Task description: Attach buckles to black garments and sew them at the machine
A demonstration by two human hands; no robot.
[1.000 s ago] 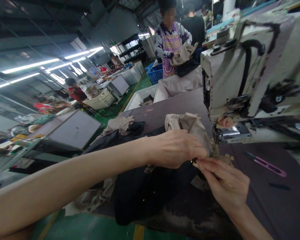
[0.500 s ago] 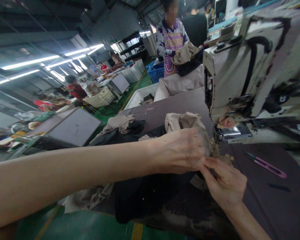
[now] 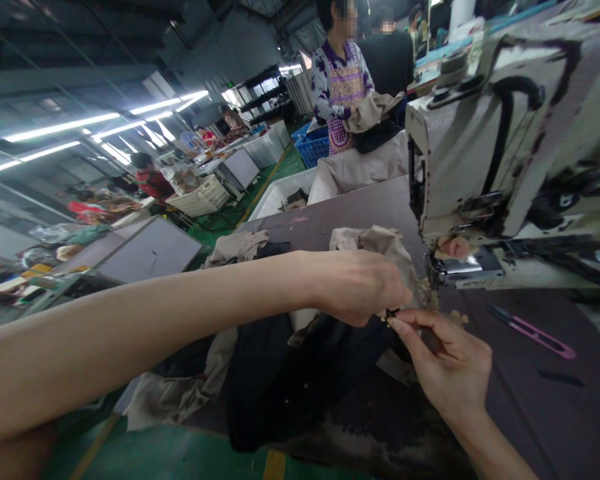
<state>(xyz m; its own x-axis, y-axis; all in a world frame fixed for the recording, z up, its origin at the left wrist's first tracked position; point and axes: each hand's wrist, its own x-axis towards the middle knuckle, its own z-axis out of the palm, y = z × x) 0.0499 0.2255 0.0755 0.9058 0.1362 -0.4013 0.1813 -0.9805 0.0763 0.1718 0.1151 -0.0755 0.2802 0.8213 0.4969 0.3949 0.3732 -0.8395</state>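
Left hand (image 3: pixel 355 287) and right hand (image 3: pixel 450 367) pinch dark fabric (image 3: pixel 290 380), beige cloth (image 3: pixel 380 243) bunched against sewing machine (image 3: pixel 480 147).

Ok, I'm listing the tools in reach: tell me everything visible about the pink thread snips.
The pink thread snips are a small clipper: a pink, plastic-looking looped handle and short dark blades tapering to a point. They lie flat on the dark tabletop near the sewing machine, tip toward the upper left, handle toward the lower right. They sit to the right of the right hand, apart from it; only the table touches them.
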